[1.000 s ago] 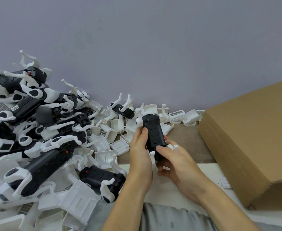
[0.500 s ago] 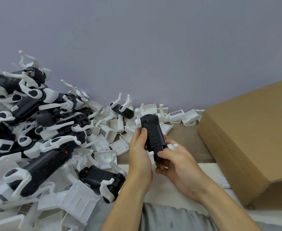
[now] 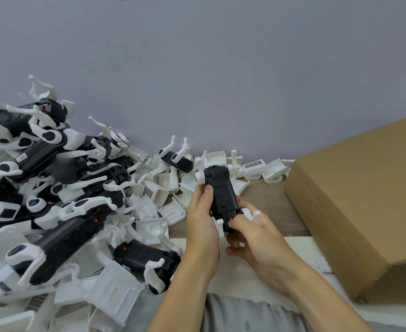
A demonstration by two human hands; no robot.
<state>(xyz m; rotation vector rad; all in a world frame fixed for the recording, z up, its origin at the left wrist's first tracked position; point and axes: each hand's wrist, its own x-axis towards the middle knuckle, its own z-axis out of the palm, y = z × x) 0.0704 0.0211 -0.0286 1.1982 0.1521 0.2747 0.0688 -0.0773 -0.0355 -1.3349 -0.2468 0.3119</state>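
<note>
- My one camera rides on my head, looking forward and down along my forearms.
- It sits near: my left hand (image 3: 202, 224), right hand (image 3: 257, 238) and the black part (image 3: 221, 192) fill the lower middle.
- It faces the wall (image 3: 221, 68), with the pile of parts (image 3: 53, 188) at left and the cardboard box (image 3: 365, 200) at right.
- The wide lens seems to bend the edges.

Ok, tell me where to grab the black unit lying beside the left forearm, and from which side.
Take the black unit by its bare left half, fingers across the two long flanks, coming from above. It lies flat on the white covers, and folded white arms crowd its right end, so that half likely grips cleaner. The left hand and right hand grip another unit.
</note>
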